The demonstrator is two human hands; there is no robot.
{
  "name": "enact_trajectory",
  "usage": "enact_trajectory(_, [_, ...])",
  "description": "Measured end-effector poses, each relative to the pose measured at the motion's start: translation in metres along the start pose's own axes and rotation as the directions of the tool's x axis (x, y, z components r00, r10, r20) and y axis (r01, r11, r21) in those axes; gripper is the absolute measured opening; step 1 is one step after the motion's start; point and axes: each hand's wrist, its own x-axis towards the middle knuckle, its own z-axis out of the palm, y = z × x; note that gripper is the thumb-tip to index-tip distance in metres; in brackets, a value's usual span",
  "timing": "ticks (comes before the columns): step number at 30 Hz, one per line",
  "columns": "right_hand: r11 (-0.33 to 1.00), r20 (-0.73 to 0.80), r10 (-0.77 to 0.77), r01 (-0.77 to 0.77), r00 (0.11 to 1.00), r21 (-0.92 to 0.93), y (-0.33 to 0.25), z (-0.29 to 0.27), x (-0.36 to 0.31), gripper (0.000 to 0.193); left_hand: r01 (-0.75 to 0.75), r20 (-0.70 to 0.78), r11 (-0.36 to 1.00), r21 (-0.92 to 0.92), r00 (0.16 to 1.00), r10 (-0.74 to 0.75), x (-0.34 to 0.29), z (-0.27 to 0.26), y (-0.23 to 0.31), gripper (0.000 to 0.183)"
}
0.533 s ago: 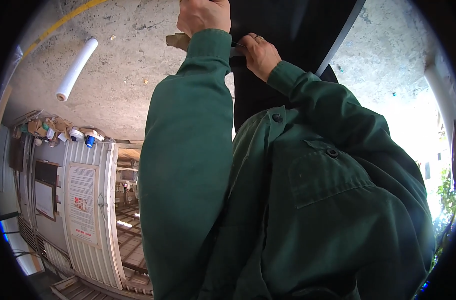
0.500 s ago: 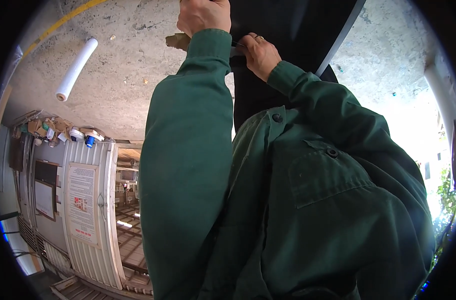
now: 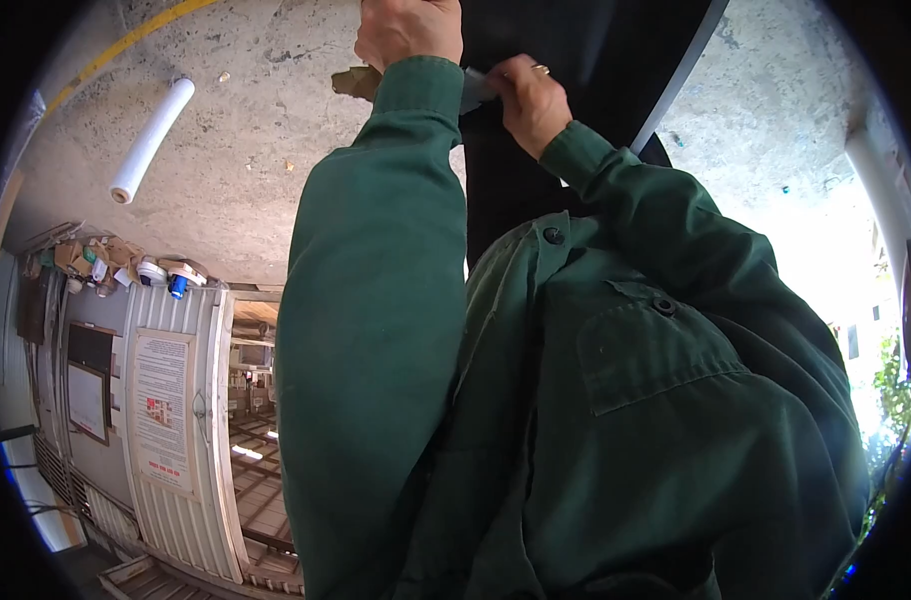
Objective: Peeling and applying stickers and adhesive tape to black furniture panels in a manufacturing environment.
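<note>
At the top edge, my left hand (image 3: pixel 408 32) is closed, its fingertips partly cut off by the frame, and what it may hold is hidden. A brownish, crumpled-looking piece (image 3: pixel 355 83) juts out to the left from behind my left cuff. To the right, my right hand (image 3: pixel 534 100) pinches the end of a thin greyish strip (image 3: pixel 478 91). The strip's other end disappears behind my left sleeve. Both hands are over a large black surface (image 3: pixel 586 50) with a pale straight edge (image 3: pixel 684 72) along its right side.
A white roll (image 3: pixel 154 140) lies on the concrete floor (image 3: pixel 266 110) at the left, near a curved yellow line (image 3: pixel 126 42). Cardboard scraps and containers (image 3: pixel 106 260) lie by a corrugated wall with a notice board (image 3: pixel 164 410). A white cylindrical shape (image 3: pixel 881 180) stands at the far right.
My right hand has shifted slightly right, and more of the greyish strip shows between it and my left cuff. My left hand has barely moved.
</note>
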Motion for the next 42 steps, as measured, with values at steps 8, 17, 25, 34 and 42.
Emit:
enact_trajectory(8, [0.969, -0.116, 0.208, -0.188, 0.971, 0.157, -0.005, -0.040, 0.021, 0.012, -0.033, -0.060, 0.999, -0.021, 0.998, 0.032, 0.000, 0.001, -0.002, 0.040])
enact_trajectory(17, [0.485, 0.130, 0.595, -0.483, 0.793, 0.729, -0.052, -0.066, 0.026, 0.016, 0.041, -0.038, 0.950, -0.309, 0.998, -0.056, -0.004, -0.007, -0.001, 0.030])
enact_trajectory(25, [0.528, 0.078, 0.488, -0.366, 0.869, 0.766, -0.076, -0.096, 0.010, 0.012, 0.211, 0.226, 0.638, -0.741, 0.972, -0.059, -0.015, -0.058, 0.021, 0.022])
enact_trajectory(34, [0.663, 0.057, 0.421, -0.350, 0.905, 0.662, -0.085, -0.094, -0.011, 0.016, 0.605, 0.665, 0.405, -0.685, 0.747, 0.010, -0.063, -0.089, 0.064, 0.028])
enact_trajectory(42, [0.501, 0.190, 0.327, -0.340, 0.926, 0.796, -0.082, -0.109, -0.003, 0.029, 0.553, 0.519, 0.223, -0.802, 0.832, -0.198, -0.032, -0.087, 0.042, 0.024])
